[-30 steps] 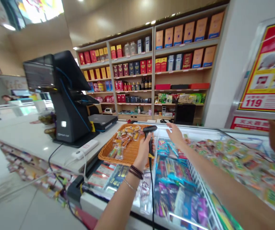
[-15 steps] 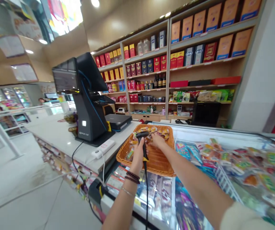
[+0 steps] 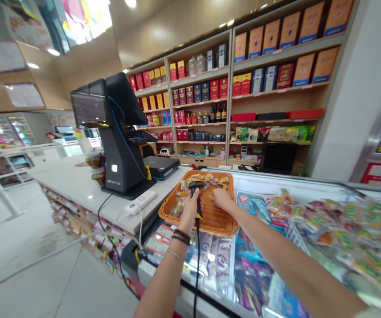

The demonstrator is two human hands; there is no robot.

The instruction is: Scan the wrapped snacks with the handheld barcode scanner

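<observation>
My left hand (image 3: 189, 209) is wrapped round the grip of a black corded barcode scanner (image 3: 196, 193), held upright over an orange wicker basket (image 3: 217, 224) of small wrapped snacks (image 3: 207, 179). My right hand (image 3: 221, 197) reaches into the same basket, fingers bent down onto the weave just below the snack packets. Whether it holds a packet is hidden. The basket rests on the glass lid of a chest freezer (image 3: 296, 187). Dark bead bracelets circle my left wrist.
A black point-of-sale terminal (image 3: 116, 132) stands on the white counter (image 3: 78, 187) to the left, with a white device (image 3: 141, 201) and cables beside it. Wooden shelves (image 3: 230, 88) of boxed goods line the back wall. The freezer holds several coloured packets (image 3: 343, 234).
My right hand swung left from above the freezer glass into the basket, then settled lower on the weave. The view turned left. My left hand kept the scanner over the basket.
</observation>
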